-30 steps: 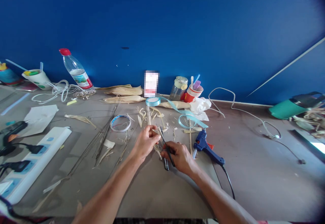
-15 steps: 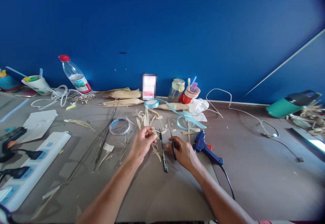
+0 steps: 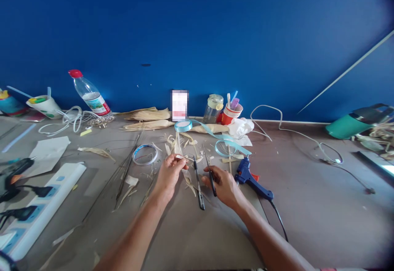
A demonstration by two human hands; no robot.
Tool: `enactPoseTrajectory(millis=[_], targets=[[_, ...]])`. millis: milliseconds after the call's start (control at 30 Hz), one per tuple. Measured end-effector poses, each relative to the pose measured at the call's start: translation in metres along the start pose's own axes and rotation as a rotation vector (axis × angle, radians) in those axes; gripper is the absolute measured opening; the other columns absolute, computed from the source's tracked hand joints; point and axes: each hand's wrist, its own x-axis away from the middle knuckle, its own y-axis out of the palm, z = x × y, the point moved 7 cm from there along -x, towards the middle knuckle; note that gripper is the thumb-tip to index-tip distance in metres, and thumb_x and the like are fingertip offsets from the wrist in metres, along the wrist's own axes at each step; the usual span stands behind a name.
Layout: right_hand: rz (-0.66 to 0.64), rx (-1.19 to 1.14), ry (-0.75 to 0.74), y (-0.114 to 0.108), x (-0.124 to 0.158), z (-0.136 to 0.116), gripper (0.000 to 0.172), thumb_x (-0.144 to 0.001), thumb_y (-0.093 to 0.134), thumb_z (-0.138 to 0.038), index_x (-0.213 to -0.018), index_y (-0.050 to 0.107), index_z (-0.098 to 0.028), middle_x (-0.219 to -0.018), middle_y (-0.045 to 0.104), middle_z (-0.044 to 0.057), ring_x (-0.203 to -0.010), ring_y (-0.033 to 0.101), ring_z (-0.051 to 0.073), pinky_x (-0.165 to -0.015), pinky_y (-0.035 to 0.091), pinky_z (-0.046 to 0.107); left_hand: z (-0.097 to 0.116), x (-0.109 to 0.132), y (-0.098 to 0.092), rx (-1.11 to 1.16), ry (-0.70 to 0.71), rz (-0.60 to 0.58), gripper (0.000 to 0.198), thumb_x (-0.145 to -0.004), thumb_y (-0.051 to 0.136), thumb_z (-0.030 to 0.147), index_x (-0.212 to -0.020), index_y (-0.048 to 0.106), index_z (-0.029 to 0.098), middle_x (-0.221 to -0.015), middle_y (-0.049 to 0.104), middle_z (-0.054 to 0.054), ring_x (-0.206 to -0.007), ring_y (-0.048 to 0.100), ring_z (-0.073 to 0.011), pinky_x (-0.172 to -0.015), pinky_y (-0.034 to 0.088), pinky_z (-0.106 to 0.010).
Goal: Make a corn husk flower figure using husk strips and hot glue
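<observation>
My left hand [image 3: 169, 174] is closed in a pinch on a small pale piece of corn husk [image 3: 179, 157]. My right hand [image 3: 224, 184] is closed on dark-handled scissors [image 3: 211, 177], their thin blade pointing away from me; part of the handle is hidden by the fingers. Between the hands a black pen [image 3: 198, 185] lies on the table, with husk scraps [image 3: 188, 181] beside it. Just beyond my left hand are a light-blue ribbon roll [image 3: 184, 126] and more torn husk strips. A blue glue gun [image 3: 252, 181] rests to the right of my right hand.
A tape ring [image 3: 134, 156] and thin dark wires [image 3: 123, 176] lie left of my hands. A power strip [image 3: 55, 209] sits at the far left. Along the blue wall stand a tilted bottle [image 3: 95, 101], a jar [image 3: 213, 109] and a red cup [image 3: 230, 114]. A green bottle [image 3: 343, 127] lies at right.
My left hand has turned slightly, and the pale piece at its fingertips shows more clearly. My right hand keeps the scissors in nearly the same place. The view has shifted a little.
</observation>
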Motion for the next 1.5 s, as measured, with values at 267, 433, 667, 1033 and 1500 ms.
enactPoseTrajectory(millis=[267,433,667,1033,1500], targets=[[0.093,0.307,0.063,-0.008,-0.002,0.008,0.031,-0.078,0.055,-0.041,-0.099,0.064,-0.020,-0.073,0.070,0.004,-0.071,0.064,0.019,-0.075,0.038,0.028,-0.002,-0.002,-0.004,0.044,0.029,0.011,0.012,-0.065,0.066,0.024,-0.069,0.057,0.017,-0.061,0.053,0.005,-0.055,0.048,-0.0077,-0.061,0.037,-0.021],[0.105,0.345,0.105,-0.007,-0.001,0.013,0.045,-0.078,0.055,-0.041,-0.118,0.051,-0.020,-0.090,0.069,0.006,-0.087,0.063,0.023,-0.080,0.035,0.034,0.002,-0.001,-0.001,0.084,0.023,-0.005,0.013,-0.065,0.066,0.026,-0.066,0.057,0.016,-0.061,0.056,0.003,-0.056,0.051,-0.0092,-0.061,0.038,-0.022],[0.148,0.277,0.106,-0.007,-0.003,0.012,0.068,-0.074,0.057,-0.039,-0.132,0.034,-0.013,-0.111,0.060,0.013,-0.095,0.059,0.023,-0.079,0.039,0.034,0.001,0.000,0.000,0.138,-0.012,0.003,0.016,-0.063,0.069,0.028,-0.070,0.060,0.015,-0.069,0.064,0.000,-0.059,0.056,-0.0105,-0.064,0.042,-0.025],[0.083,0.597,0.119,-0.016,-0.020,0.004,0.031,-0.083,0.048,-0.035,-0.107,0.056,-0.018,-0.083,0.069,0.009,-0.082,0.065,0.023,-0.075,0.036,0.030,0.002,-0.002,-0.002,0.145,0.024,-0.003,0.016,-0.064,0.070,0.026,-0.073,0.062,0.016,-0.065,0.061,0.003,-0.057,0.053,-0.0077,-0.062,0.040,-0.022],[0.047,0.571,0.125,-0.023,-0.045,-0.007,0.037,-0.081,0.047,-0.024,-0.116,0.058,-0.020,-0.113,0.058,0.014,-0.091,0.060,0.023,-0.078,0.038,0.032,0.000,0.004,0.006,0.180,-0.067,-0.015,0.025,-0.056,0.077,0.029,-0.071,0.062,0.015,-0.069,0.066,0.000,-0.060,0.059,-0.0097,-0.064,0.046,-0.023]])
